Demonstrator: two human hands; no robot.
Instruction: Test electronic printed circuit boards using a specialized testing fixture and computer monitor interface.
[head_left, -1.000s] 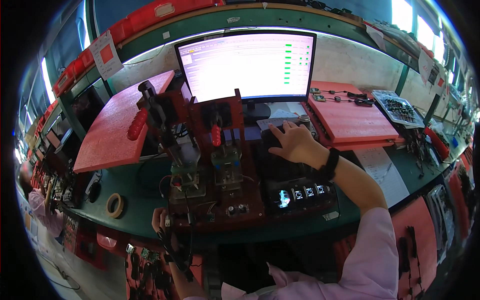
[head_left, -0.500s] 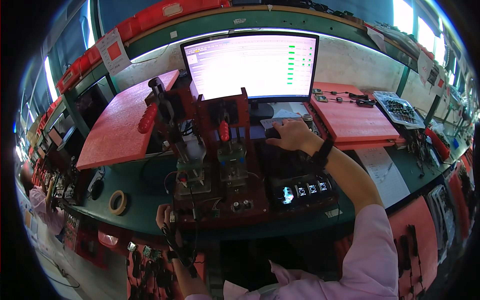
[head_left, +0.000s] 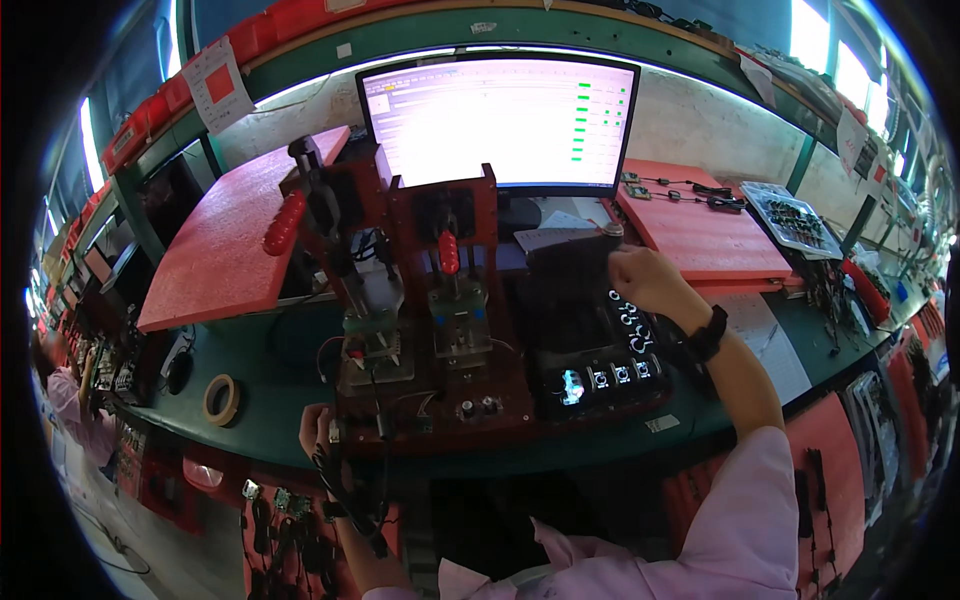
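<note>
My left hand is at the front left corner of the dark red test fixture, fingers curled round the end of a black cable by a small pale connector. The cable's coils hang along my wrist. My right hand is closed in a fist over the far right side of a black control box with lit round dials. Whatever the fist holds, if anything, is hidden. Two toggle clamps with red handles, one at left and one in the middle, stand upright on the fixture.
A lit monitor stands behind the fixture. Red foam boards lie at left and right. A tape roll rests on the green bench. Right are a tray of parts and a paper sheet. Cabled boards lie below.
My right hand has moved right and nearer, from spread flat over a dark object to a closed fist, uncovering paper below the monitor. My left hand stays at the fixture corner. The view has shifted slightly.
</note>
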